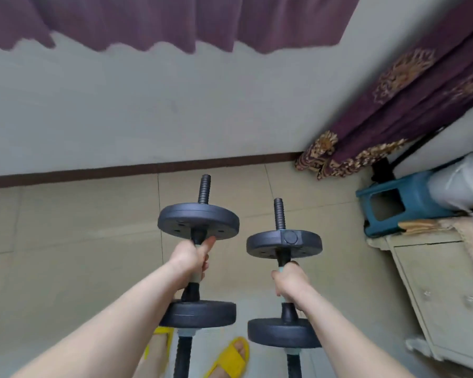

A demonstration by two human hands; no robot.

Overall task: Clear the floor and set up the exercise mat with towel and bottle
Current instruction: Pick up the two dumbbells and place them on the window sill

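Left hand (191, 259): closed round the handle of the left dumbbell (195, 268), thumb up toward the far plate. Centre of frame.
Right hand (290, 282): closed round the handle of the right dumbbell (284, 290), centre-right of frame.
Long axes: both bars run roughly bottom-to-top of frame, near parallel, side by side, not touching. Threaded ends point toward the wall (148, 105) at top.
Load vs. grip: each hand sits mid-bar betw. two black plates, so wt. looks balanced fore and aft of the grip.
Height: both dumbbells held clear of the tiled floor (66, 255); yellow slippers (231, 358) visible below at bottom centre.
Task stage (est.): floor-clearing phase; dumbbells are the items being cleared. Mat, towel, bottle: not in view.
Nearest set-down zone (est.): floor strip along the baseboard (120, 170), straight ahead of both bars; either hand about equally near. Right-hand side is crowded by furniture.
Key relation: bars already point at the wall, so lowering them there would prob. need no rotation, only reach fwd and down.
Containers: blue plastic stool (402, 203), right of frame, lies on its side with the hollow facing the camera; nothing seen in it. A pale roll (462, 184) rests on top; identity unclear.
Cabinet (434, 290): lower right, doors shut; contents hidden.
Curtain (393, 118): purple, hem reaching the floor at the upper-right corner.
Risk (est.): plates striking tile if set down hard.
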